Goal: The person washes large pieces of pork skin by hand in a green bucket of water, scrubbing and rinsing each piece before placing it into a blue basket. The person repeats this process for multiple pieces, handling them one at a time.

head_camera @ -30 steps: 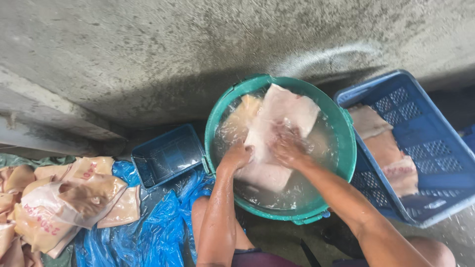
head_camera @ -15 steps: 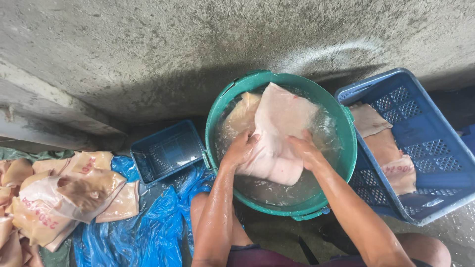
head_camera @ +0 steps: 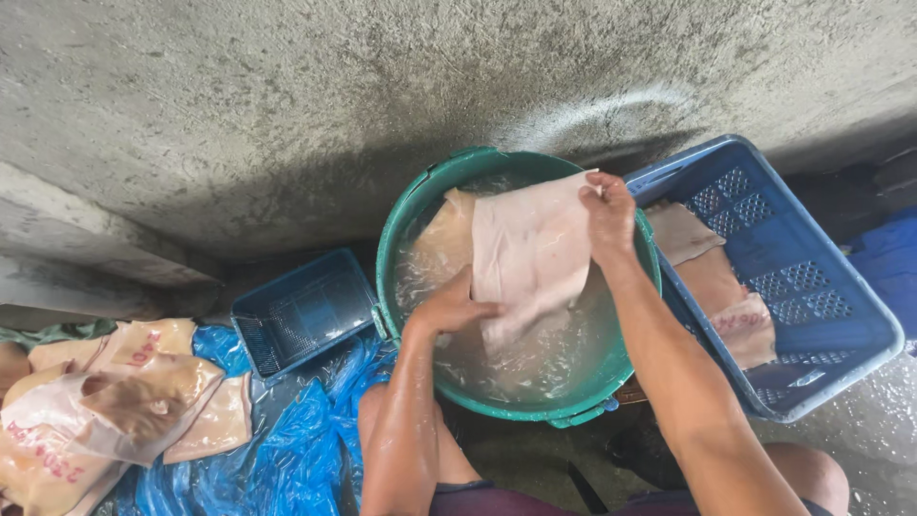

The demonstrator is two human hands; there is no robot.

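A pale pink sheet of raw pork skin (head_camera: 530,253) hangs partly out of the water in a round green basin (head_camera: 413,205). My right hand (head_camera: 608,215) grips its upper right corner near the basin's far rim. My left hand (head_camera: 451,308) holds its lower left edge just above the water. More pale pieces lie submerged in the cloudy water (head_camera: 535,363) beneath.
A large blue slotted crate (head_camera: 812,287) to the right of the basin holds several skin pieces (head_camera: 712,277). A small blue crate (head_camera: 301,311) sits to the left. Blue plastic sheeting (head_camera: 277,440) with more skin pieces (head_camera: 124,401) lies at lower left. A concrete wall (head_camera: 382,86) stands behind.
The skin sheet has been lifted higher out of the water. My right hand moved from its lower middle up to its top right corner; my left hand stayed at the lower left.
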